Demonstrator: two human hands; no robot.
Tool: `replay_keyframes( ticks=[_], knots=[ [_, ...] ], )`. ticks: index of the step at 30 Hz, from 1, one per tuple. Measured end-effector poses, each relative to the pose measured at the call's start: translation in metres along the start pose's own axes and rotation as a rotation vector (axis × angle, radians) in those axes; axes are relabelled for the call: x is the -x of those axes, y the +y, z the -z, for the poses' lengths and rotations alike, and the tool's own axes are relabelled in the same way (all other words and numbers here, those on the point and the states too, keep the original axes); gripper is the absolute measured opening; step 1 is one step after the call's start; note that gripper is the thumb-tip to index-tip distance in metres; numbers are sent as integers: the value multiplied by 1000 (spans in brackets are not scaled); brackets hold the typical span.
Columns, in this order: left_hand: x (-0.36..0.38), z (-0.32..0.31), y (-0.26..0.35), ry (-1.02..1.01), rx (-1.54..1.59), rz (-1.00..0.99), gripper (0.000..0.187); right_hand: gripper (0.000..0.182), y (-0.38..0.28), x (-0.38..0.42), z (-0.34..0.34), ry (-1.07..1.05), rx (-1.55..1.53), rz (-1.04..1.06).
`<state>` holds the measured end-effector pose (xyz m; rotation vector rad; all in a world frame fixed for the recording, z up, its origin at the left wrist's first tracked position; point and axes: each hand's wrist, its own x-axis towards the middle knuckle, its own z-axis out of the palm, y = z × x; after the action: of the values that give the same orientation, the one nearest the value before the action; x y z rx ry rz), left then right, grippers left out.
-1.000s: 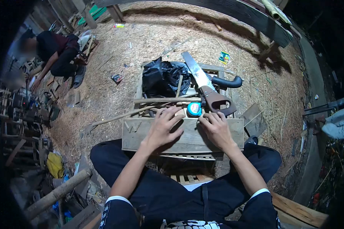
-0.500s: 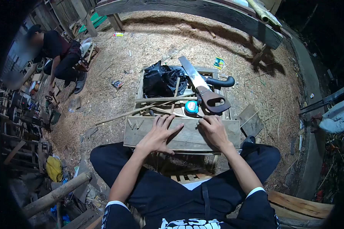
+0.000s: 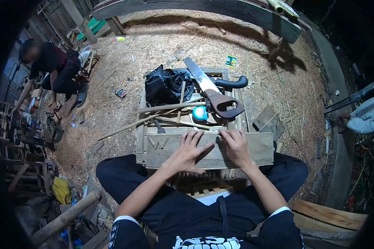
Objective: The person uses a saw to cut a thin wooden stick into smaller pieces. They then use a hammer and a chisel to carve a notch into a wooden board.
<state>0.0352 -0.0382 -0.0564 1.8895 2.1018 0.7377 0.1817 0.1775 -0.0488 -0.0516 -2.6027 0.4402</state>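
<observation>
A wide wooden board lies across the near end of a low slatted table, with small sticks in a W shape at its left. My left hand rests on the board, fingers spread. Beside it, my right hand has its fingers bent together at the far edge; whatever they pinch is too small to make out. Just beyond are a blue tape measure, a handsaw with a brown handle, thin wooden sticks and a black plastic bag.
A person crouches at the left near tools and scrap wood. A long wooden beam spans the far side above shavings on the ground. A round pole juts in at lower left. Curved planks lie at lower right.
The board has shifted right relative to the table, and both hands have moved slightly right with it. The surroundings appear a little further left in the view.
</observation>
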Motion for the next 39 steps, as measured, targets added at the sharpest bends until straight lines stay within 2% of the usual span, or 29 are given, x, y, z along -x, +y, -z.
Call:
replay_keyframes(
  ticks=[2,4,5,6,8,9,13,16,21,24,25,26,28,29,30,32,33,35,38,39],
  knots=[
    [0,3,2,-5,-21,10,112,42,-3,-2,-3,25,-23,13],
    [0,8,3,4,-8,-1,108,45,-10,-5,0,-42,-46,-32],
    [2,12,0,-3,9,17,99,45,-10,-5,-2,-34,-62,-12],
    [3,15,-3,0,8,17,99,45,-11,-6,-5,-33,-62,-9],
    [8,19,-8,10,-14,85,89,42,-14,-6,-9,-81,-134,11],
    [11,26,-6,37,-76,88,77,37,-19,-10,-6,-98,-158,3],
    [25,28,-20,73,30,176,66,30,-23,-15,-10,-86,-246,-11],
    [29,30,-20,65,-103,100,64,25,-26,-20,-9,-108,-330,-85],
    [49,54,-49,101,-119,230,54,19,-30,-26,-16,-132,-490,-259],
    [60,50,-52,127,-76,310,53,19,-33,-31,-25,-93,-496,-249],
    [58,46,-52,168,-151,261,61,19,-35,-33,-27,-103,-497,-250],
    [58,41,-50,169,-144,272,61,21,-36,-35,-28,-148,-506,-300],
    [46,43,-37,203,50,257,73,22,-42,-39,-35,-208,-513,-343],
    [45,40,-36,290,51,170,91,23,-46,-39,-41,-173,-513,-315],
    [47,36,-37,299,62,180,91,23,-51,-40,-44,-139,-510,-288],
    [52,33,-39,347,212,227,103,27,-57,-39,-46,-152,-468,-278],
    [56,35,-40,342,195,257,110,31,-59,-41,-47,-144,-391,-185],
    [64,42,-44,350,127,248,110,43,-63,-44,-47,-73,-252,-69],
    [75,44,-49,341,80,270,107,47,-55,-41,-46,-86,-348,-140],
    [76,43,-51,361,80,238,103,53,-53,-42,-42,-148,-399,-162]
  ],
)
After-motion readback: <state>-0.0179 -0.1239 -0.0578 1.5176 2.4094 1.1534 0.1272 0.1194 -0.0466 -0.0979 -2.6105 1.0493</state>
